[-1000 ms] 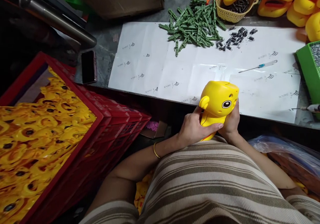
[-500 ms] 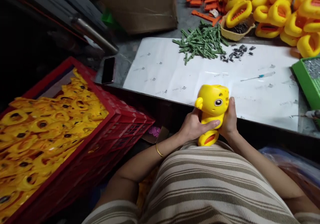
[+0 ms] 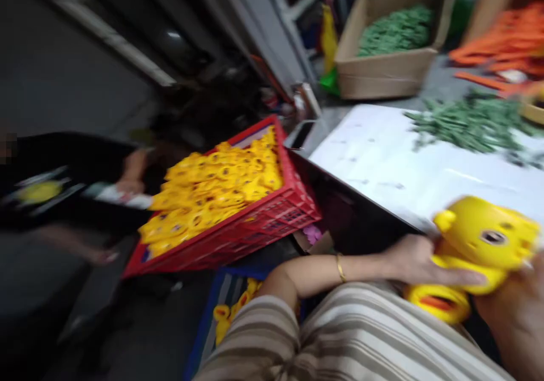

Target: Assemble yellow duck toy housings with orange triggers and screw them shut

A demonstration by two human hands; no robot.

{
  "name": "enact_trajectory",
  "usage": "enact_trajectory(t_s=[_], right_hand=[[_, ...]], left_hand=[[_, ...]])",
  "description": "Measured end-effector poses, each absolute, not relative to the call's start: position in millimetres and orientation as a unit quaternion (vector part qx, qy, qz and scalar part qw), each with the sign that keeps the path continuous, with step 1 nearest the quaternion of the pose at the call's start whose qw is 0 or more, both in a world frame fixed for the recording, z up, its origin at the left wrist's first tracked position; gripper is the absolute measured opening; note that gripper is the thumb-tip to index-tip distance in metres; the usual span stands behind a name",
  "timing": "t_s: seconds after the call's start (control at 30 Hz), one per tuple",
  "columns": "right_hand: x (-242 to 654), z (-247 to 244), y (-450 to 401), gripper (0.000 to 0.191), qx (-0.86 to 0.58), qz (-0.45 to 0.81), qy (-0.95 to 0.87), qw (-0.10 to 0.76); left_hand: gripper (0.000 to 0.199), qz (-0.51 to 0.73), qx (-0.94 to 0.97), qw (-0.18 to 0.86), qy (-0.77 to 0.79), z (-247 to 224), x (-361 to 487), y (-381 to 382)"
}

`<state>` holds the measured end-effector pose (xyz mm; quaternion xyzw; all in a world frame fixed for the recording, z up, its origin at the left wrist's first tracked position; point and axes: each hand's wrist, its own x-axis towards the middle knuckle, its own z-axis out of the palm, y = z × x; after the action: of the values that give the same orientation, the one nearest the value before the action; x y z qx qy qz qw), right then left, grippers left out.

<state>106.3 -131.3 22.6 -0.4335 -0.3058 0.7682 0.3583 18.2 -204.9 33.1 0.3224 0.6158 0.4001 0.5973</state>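
A yellow plastic duck-like toy [image 3: 476, 228] with a round eye and an orange-red patch at its bottom is held at the lower right, tilted, close to my lap. My left hand [image 3: 419, 265] grips it from the left, thumb laid across its body. On its other side, my right hand [image 3: 516, 307] is pressed against the toy, blurred and partly cut off by the frame edge. Past the toy lies the white sheet [image 3: 361, 148] on the table, with a pile of green strips [image 3: 476, 120] on it.
A red crate [image 3: 238, 228] full of yellow toy parts stands left of the table. Beyond it is a co-worker's hand [image 3: 130, 177], blurred. A blue crate [image 3: 208, 313] with yellow pieces sits below. A cardboard box [image 3: 385, 77] of green parts and a phone [image 3: 302, 135] are at the table's far side.
The view has swung left, so the toy and my hands now appear farther right. More of the red crate's surroundings and a co-worker have come into view. Both hands still hold the toy.
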Motion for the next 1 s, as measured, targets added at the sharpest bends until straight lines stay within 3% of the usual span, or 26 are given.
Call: enact_trajectory(t_s=[0.1,0.37,0.63,0.8,1.0], right_hand=[[123,20,-130,0.055,-0.460,0.740,-0.277,0.405],[142,19,-115,0.069,-0.486,0.719,-0.306,0.391],[144,-8,-118,0.053,-0.529,0.693,-0.177,0.457],[142,-13,-114,0.059,-0.516,0.728,-0.178,0.415],[151,18,-81,0.068,-0.422,0.736,-0.336,0.409]], left_hand=[[0.058,0.405,0.341,0.575,0.623,33,13,-208],[0.049,0.333,0.465,0.514,0.640,37,24,-178],[0.045,0.310,0.502,0.455,0.667,31,35,-175],[0.046,0.337,0.475,0.499,0.642,20,30,-173],[0.045,0.344,0.462,0.540,0.613,21,22,-170]])
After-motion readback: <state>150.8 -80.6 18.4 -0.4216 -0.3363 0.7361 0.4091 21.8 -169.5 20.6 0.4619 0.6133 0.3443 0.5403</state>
